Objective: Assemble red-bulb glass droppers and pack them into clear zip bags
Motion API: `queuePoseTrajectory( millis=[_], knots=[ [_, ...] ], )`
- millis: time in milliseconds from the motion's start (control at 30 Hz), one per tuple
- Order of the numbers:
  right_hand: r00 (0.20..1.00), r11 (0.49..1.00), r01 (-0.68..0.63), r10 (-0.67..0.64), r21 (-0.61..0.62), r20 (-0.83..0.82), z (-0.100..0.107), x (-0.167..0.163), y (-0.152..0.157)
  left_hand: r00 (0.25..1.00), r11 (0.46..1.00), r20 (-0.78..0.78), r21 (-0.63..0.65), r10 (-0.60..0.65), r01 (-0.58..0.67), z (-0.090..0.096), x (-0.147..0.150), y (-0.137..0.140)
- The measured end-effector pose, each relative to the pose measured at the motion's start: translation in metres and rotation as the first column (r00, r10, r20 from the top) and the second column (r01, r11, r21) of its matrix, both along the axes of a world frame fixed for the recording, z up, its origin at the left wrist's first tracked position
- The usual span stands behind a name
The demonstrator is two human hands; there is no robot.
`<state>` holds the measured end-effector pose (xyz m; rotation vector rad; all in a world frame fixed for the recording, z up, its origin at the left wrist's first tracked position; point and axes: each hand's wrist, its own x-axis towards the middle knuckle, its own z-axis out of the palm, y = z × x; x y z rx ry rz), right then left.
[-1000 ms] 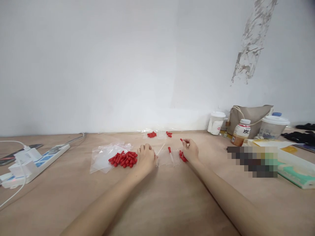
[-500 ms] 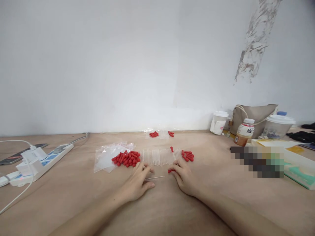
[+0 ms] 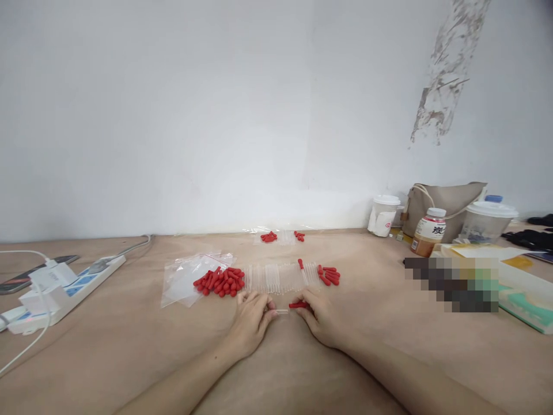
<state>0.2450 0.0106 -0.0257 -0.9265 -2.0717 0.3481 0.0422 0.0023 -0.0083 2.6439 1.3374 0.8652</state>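
Worktop brown, far edge against a white wall; both hands stand centrally, between the near edge and a row of clear tubes. Left hand: thumb and fingers together, clamped on a single thin tube, which lies about level and parallel to the far edge, free end pointing right. Right hand: fingertips clamped on a red bulb, its end turned left toward the tube. The two ends are in line and very close; contact between them cannot be told. Row of tubes: laid side by side, lengths running from near to far edge; one, toward the right end, carries a red cap on its far end. Left end of row: heap of red bulbs, just beside clear plastic bags. Right end of row: small red cluster, lying loose. Near the middle of the far edge: clear packet with red pieces at its two sides. Toward the left edge: power strip with white plugs, phone behind it. Toward the far right corner: white lidded cup, labelled bottle, beige bag, lidded clear tub
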Motion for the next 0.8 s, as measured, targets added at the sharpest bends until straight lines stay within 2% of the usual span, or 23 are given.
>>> queuePoseTrajectory(
  millis=[300,633,800],
  knots=[
    [0.992,0.993,-0.119,0.119,-0.005,0.037,0.0058,0.0003,-0.0055,1.000,1.000,-0.019,-0.008,-0.013,0.013,0.0011,-0.0004,0.0018],
    [0.996,0.996,-0.085,0.084,-0.033,-0.015,-0.0024,-0.0060,0.0018,0.997,0.997,0.018,-0.037,-0.071,0.072,-0.0019,-0.0011,0.0044],
    [0.993,0.992,-0.117,0.116,-0.046,-0.018,-0.0033,-0.0033,0.0023,0.993,0.990,0.012,-0.081,-0.119,0.120,-0.0026,-0.0018,0.0044]
  ],
)
